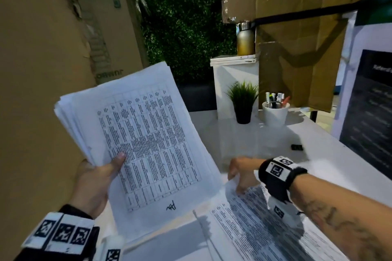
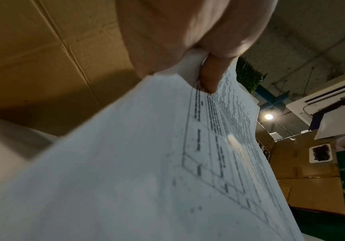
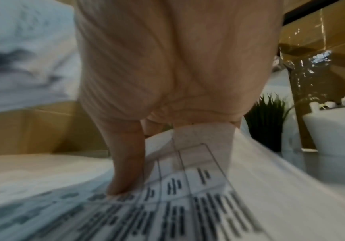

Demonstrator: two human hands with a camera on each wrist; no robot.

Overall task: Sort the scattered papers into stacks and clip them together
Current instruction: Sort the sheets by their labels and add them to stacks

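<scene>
My left hand (image 1: pixel 101 174) holds a thick stack of printed table sheets (image 1: pixel 144 144) up off the table, thumb on top and fingers underneath. In the left wrist view the thumb (image 2: pixel 208 76) presses on the top sheet of that stack (image 2: pixel 126 163). My right hand (image 1: pixel 239 176) pinches the far edge of a printed sheet (image 1: pixel 250 214) lying on the table, and the edge curls upward. The right wrist view shows the thumb (image 3: pixel 126 163) on top of that sheet (image 3: pixel 208 187) with fingers beneath its lifted edge. More printed papers (image 1: pixel 233 243) lie under it. A black binder clip (image 1: pixel 297 147) sits on the table to the right.
The white table (image 1: pixel 265 140) carries a small potted plant (image 1: pixel 244 101) and a white cup of pens (image 1: pixel 275 112) at the back. Cardboard boxes (image 1: pixel 42 48) stand at the left and upper right. A dark sign board (image 1: pixel 369 116) leans at the right edge.
</scene>
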